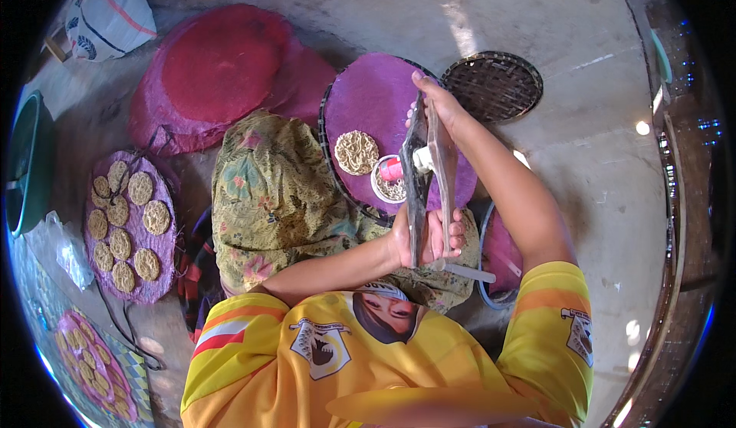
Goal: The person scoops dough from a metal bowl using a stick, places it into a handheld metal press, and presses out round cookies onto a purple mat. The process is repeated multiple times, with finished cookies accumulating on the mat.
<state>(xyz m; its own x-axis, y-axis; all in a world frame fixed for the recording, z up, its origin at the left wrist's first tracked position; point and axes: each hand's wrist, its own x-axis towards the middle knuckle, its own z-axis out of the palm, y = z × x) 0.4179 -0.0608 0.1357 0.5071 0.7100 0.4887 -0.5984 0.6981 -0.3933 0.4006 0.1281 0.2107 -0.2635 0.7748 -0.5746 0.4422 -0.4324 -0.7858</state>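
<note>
My left hand (440, 235) and my right hand (440, 103) grip opposite ends of a hand press with two long wooden bars (444, 169). The left is at the lower ends, the right at the upper ends. A white part (424, 160) shows between the bars. A red cylinder (391, 169) sticks out beyond the darker bar, above a white ring (376, 191) with pale noodle strands inside. Beside the ring lies a round coil of noodles (356, 152) on a purple cloth (368, 94) over a round woven tray. The bars hide part of the cloth.
Several noodle coils lie on a purple mat (131, 172) at left. A red round cloth-covered stack (221, 65) stands behind it. An empty woven tray (493, 86) sits at upper right, a blue-rimmed basin (486, 290) by my right elbow, and a green tub (35, 163) at far left.
</note>
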